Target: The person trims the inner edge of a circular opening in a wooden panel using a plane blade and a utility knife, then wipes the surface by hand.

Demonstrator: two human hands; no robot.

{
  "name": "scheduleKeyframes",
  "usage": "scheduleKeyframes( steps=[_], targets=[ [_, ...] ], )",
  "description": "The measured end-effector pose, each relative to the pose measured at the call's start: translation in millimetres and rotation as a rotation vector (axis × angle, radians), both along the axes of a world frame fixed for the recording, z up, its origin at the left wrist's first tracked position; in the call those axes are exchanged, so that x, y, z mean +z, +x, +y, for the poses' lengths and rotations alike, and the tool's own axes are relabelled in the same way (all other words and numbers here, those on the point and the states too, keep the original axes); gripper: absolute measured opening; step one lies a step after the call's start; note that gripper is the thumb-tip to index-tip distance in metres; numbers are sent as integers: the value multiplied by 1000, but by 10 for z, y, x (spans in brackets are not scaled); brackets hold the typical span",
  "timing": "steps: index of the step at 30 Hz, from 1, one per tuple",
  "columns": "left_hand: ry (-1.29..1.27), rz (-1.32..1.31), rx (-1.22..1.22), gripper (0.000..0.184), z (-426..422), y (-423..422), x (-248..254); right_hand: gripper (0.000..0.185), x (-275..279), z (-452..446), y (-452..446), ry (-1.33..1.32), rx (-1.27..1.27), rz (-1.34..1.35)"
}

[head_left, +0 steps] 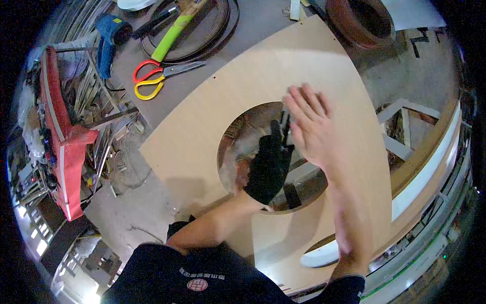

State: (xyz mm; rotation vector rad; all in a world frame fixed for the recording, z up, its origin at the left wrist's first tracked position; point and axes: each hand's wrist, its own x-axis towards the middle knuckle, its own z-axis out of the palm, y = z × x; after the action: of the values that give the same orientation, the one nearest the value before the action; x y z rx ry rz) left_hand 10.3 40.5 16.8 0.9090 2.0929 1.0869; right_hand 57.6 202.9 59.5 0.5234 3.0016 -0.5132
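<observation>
A pale wood panel point(197, 116) with curved edges and a large round cut-out lies in front of me. My left hand point(268, 164), in a black glove, is over the round opening. Its fingers are closed around a slim dark tool point(285, 126) near the rim; its kind is unclear. My right hand point(311, 124) is bare and slightly blurred, fingers stretched out, at the opening's upper right edge. It seems to lie flat on or just above the panel. A second pale panel point(283, 248) with a smaller opening shows below.
Scissors point(152, 81) with red and yellow handles lie beside a green-handled tool point(172, 38) and a coil of dark edging strip point(212, 30). A blue tool point(109, 43) sits at the table's left edge. A brown roll point(359, 23) stands upper right; a red machine part point(66, 147) stands left.
</observation>
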Motion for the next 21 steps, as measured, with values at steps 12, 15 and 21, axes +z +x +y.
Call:
scheduleKeyframes(
  steps=[12,15,21],
  targets=[
    [61,90,93,72,-126,-68,-184,58,-10,-89,-408,-59,120,65],
    [-145,-188,32,72,-33,-30,-6,56,-24,-15,-270,46,89,35],
    [155,-312,245,74,-202,12,-245,54,-63,-222,-525,-106,159,74]
  ],
)
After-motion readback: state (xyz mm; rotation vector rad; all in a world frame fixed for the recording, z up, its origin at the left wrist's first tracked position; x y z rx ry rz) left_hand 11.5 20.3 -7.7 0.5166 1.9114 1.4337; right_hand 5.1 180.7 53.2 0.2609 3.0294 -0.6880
